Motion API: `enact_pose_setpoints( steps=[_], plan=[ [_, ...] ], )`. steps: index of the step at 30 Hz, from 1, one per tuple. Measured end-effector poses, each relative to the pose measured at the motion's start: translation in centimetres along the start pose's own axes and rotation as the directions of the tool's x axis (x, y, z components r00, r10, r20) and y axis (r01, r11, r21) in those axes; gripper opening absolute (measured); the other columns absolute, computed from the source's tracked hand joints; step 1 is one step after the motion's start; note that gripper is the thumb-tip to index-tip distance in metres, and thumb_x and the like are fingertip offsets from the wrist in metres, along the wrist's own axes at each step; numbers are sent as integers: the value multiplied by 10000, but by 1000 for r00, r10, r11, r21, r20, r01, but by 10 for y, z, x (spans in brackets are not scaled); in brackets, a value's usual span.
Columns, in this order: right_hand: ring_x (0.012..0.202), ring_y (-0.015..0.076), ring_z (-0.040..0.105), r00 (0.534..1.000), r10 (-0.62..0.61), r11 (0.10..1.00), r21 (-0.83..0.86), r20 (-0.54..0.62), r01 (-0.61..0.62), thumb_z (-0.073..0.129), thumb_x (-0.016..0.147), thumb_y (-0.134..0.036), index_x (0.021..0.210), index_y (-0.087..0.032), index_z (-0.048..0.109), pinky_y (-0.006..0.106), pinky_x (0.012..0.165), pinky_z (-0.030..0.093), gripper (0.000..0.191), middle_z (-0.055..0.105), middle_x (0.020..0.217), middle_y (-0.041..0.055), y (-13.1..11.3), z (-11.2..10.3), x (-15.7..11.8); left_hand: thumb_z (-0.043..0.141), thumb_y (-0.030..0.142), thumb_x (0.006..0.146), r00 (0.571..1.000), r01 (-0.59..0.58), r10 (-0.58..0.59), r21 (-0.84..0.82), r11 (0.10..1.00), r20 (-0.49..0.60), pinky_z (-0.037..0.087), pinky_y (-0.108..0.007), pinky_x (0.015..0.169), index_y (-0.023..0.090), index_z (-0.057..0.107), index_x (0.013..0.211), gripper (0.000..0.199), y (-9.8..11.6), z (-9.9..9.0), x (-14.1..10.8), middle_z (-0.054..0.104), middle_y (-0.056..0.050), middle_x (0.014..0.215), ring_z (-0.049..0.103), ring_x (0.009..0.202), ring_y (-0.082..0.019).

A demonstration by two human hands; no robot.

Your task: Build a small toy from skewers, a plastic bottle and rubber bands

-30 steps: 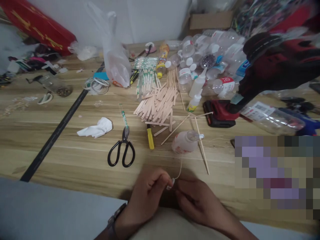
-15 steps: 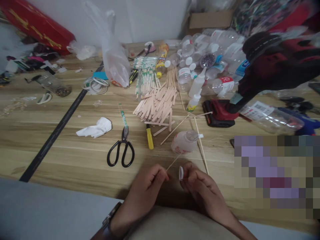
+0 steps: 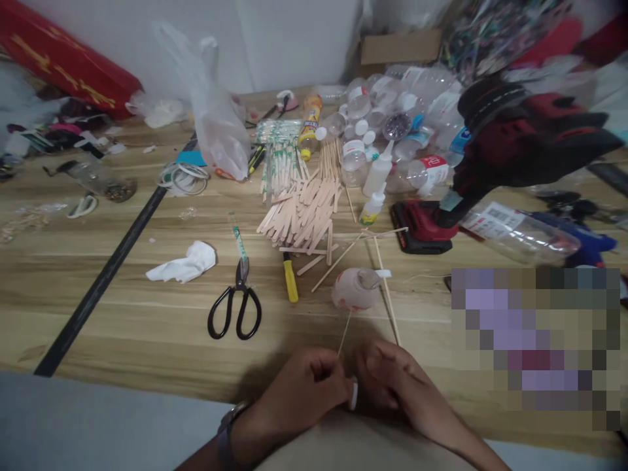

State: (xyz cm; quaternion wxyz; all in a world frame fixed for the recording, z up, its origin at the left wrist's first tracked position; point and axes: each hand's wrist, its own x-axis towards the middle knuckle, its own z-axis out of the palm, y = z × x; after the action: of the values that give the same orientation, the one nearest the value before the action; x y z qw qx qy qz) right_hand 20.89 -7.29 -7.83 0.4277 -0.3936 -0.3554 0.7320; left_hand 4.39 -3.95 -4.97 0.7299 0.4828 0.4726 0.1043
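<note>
In the head view my left hand [image 3: 309,379] is closed with a thin wooden stick [image 3: 345,333] sticking up from its fingers. A white bottle cap [image 3: 354,394] is between my hands, right against the left fingertips. My right hand [image 3: 392,373] has its fingers curled beside the cap; its grip on it is partly hidden. Just ahead of the hands stands a small pinkish-clear plastic bottle [image 3: 350,291]. Loose wooden skewers [image 3: 387,294] lie to its right and behind it.
Black-handled scissors [image 3: 239,304], a yellow screwdriver [image 3: 290,278] and a crumpled tissue [image 3: 186,261] lie left of the bottle. Behind are craft sticks [image 3: 304,209], glue bottles [image 3: 375,203] and plastic bottles [image 3: 426,170]. A red-and-black cordless drill [image 3: 426,226] stands to the right.
My hands have come together and nearer to my body. The cap has moved down against my left fingertips, and the thin stick now points more steeply upward.
</note>
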Motion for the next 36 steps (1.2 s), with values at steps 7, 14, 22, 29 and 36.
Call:
enact_pose_setpoints(
  steps=[7, 14, 22, 29, 36],
  plan=[
    [498, 117, 345, 965, -248, 734, -632, 90, 248, 441, 934, -271, 622, -227, 324, 240, 466, 258, 336, 372, 549, -55, -20, 6, -5, 569, 496, 664, 999, 54, -54, -93, 994, 11, 161, -245, 468, 212, 324, 452, 431, -3, 8, 7, 274, 69, 457, 213, 483, -68],
    [412, 120, 399, 909, -376, 405, -850, 181, 337, 425, 834, -118, 646, -241, 243, 250, 419, 275, 289, 442, 475, -47, -17, 5, -11, 617, 572, 691, 997, 68, -63, -141, 988, 37, 157, -249, 463, 206, 307, 432, 545, -2, 12, 1, 235, 71, 449, 202, 492, -67],
    [415, 107, 436, 899, -411, 347, -886, 153, 309, 422, 912, -168, 662, -245, 330, 221, 409, 289, 277, 476, 500, -55, -20, -1, -8, 533, 504, 790, 999, 14, -16, -64, 998, -38, 250, -243, 491, 204, 427, 525, 414, 3, 3, 4, 363, 50, 516, 316, 511, -100],
    [483, 149, 531, 993, -95, 307, -947, 67, 93, 562, 889, -308, 687, -215, 510, 242, 452, 304, 229, 611, 578, 0, -22, -9, -4, 427, 473, 959, 899, -358, 371, 96, 929, -234, 378, -253, 578, 178, 693, 833, 417, 10, -3, -9, 593, -47, 850, 491, 621, -124],
    [588, 194, 665, 965, -33, 251, -932, 260, 260, 606, 867, -211, 790, -219, 661, 264, 498, 279, 96, 753, 739, 16, -23, -2, 3, 608, 569, 834, 975, -219, 211, -461, 860, -71, 296, -197, 449, 142, 660, 751, 439, 8, 6, 5, 576, -16, 663, 470, 513, -82]
  ],
)
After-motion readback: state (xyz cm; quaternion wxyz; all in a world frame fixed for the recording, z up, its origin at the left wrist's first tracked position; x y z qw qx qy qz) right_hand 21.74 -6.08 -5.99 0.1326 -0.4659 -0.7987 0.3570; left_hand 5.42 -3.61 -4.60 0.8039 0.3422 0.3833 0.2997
